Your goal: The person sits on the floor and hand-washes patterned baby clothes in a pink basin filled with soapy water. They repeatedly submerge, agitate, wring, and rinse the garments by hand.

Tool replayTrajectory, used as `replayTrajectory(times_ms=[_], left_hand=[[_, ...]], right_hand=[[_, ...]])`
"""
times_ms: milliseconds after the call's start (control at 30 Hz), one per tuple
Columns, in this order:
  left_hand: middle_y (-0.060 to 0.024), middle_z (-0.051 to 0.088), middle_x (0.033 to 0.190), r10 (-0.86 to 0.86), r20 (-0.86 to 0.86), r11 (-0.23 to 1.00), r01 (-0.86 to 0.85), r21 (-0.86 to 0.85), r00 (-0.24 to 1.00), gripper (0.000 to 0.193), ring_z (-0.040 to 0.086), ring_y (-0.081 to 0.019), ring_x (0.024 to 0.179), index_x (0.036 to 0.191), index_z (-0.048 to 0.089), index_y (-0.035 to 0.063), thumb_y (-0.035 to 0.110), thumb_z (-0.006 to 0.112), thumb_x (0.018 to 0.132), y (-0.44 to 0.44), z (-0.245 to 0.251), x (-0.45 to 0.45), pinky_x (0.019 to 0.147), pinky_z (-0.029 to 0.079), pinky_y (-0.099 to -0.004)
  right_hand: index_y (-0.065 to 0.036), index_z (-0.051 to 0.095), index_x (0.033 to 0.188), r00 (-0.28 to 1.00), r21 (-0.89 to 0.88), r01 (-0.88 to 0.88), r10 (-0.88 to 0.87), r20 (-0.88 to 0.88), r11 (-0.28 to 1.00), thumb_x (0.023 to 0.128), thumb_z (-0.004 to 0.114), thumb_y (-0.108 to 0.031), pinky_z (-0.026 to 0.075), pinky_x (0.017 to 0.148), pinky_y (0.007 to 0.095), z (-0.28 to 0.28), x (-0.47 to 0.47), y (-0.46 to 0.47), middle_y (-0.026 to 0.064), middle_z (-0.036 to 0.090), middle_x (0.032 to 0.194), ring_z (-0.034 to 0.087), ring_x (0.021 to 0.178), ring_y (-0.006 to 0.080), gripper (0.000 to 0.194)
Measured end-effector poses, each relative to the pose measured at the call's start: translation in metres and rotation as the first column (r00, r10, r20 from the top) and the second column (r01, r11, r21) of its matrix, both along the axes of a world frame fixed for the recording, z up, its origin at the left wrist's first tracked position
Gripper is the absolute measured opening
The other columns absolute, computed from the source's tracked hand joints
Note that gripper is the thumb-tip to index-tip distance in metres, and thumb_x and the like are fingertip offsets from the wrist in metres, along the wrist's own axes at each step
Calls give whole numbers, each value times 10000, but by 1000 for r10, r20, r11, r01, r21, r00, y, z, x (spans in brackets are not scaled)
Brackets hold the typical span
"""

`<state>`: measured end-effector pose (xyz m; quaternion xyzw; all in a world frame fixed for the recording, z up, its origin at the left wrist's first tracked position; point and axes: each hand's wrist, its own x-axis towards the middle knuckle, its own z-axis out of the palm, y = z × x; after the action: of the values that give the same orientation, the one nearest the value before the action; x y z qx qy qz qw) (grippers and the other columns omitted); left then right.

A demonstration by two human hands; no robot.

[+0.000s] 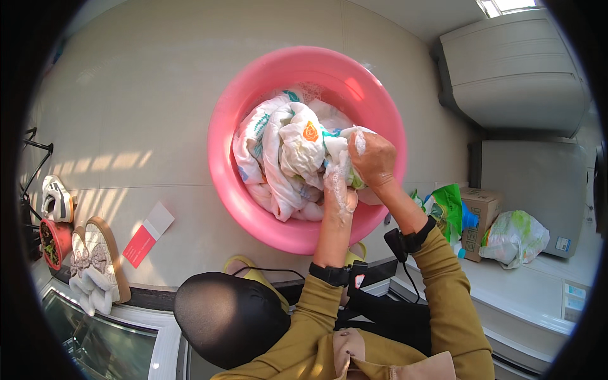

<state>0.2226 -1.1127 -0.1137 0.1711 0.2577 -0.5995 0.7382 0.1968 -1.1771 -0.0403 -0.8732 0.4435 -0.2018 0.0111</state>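
Observation:
A bunched white cloth (301, 152) with orange, teal and blue prints lies wet in a round pink basin (228, 204). My right hand (374, 156) is a closed fist around part of it, near the basin's right side, with suds on the knuckles. Just left and nearer to me, my left hand (338, 183) reaches into the same cloth. Its wrist is covered in foam, and the fabric hides the fingers, so their grip cannot be made out. Foamy water shows at the far inner wall.
A cardboard box (475, 225), a green packet (449, 209) and a filled plastic bag (515, 240) stand at right beside a grey appliance (527, 185). At left are slippers (102, 256), a sneaker (58, 199), a potted plant (50, 242) and a red-white card (148, 235).

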Motion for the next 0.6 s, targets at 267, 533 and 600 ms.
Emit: replayTrajectory(times_ms=[267,533,600], left_hand=[[-77,560,1254,-42,27,988,45,-151,999,446,542,-230,1154,1318,479,51,254,532,924,8,-21,-5,1021,424,-372],[-91,599,1186,17,-91,995,-26,-98,996,398,587,-223,1088,1253,514,23,132,587,878,5,-22,-4,936,480,-363],[-88,602,1174,19,-132,987,-40,-153,991,371,590,-214,1079,1237,527,27,135,591,888,6,-26,-2,923,487,-359]], right_hand=[[-44,554,735,959,163,-282,274,69,946,780,709,-162,487,597,364,25,-5,54,94,563,786,608,677,277,200],[-33,558,826,998,15,38,-37,-42,999,817,679,-165,474,559,397,24,15,18,127,553,781,587,667,314,180],[-47,559,782,950,6,-291,288,119,957,788,706,-204,475,560,378,36,19,46,111,540,777,587,672,279,216]])
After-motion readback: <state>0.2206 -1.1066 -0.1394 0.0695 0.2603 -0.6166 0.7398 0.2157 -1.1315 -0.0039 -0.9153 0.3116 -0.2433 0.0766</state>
